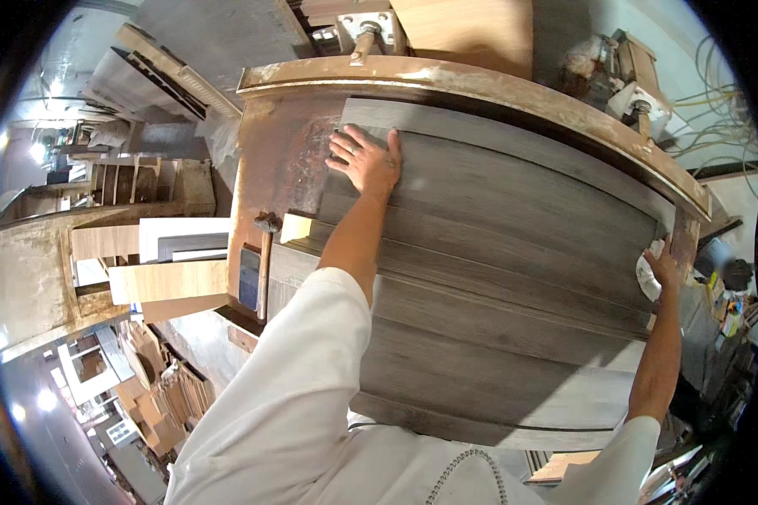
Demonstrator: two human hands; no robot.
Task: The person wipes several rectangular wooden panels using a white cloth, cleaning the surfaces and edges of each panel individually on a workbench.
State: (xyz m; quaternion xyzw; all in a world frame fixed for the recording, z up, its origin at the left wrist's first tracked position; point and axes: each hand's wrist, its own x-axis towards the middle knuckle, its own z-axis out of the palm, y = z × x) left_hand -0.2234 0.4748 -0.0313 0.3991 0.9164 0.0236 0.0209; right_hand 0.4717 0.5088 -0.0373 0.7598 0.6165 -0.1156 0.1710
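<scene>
A grey wood-grain panel [497, 227] with lengthwise grooves lies in front of me on a worn brown work table [265, 160]. My left hand [366, 160] rests on the panel's far left corner, its fingers spread and nothing in them. At the panel's right edge, my right hand [664, 263] is against a white, rounded thing [647, 279], its fingers partly round it; its kind is not clear. Below the far panel, a second grey panel [480, 362] shows nearer to my body, part of it in shadow.
A hammer [266, 261] lies at the table's left side beside a dark flat block [249, 278]. Along the far edge runs a metal-edged bar [480, 80] with clamp screws [365, 40] behind it. Stacked boards [173, 282] stand at left; loose cables [716, 105] hang far right.
</scene>
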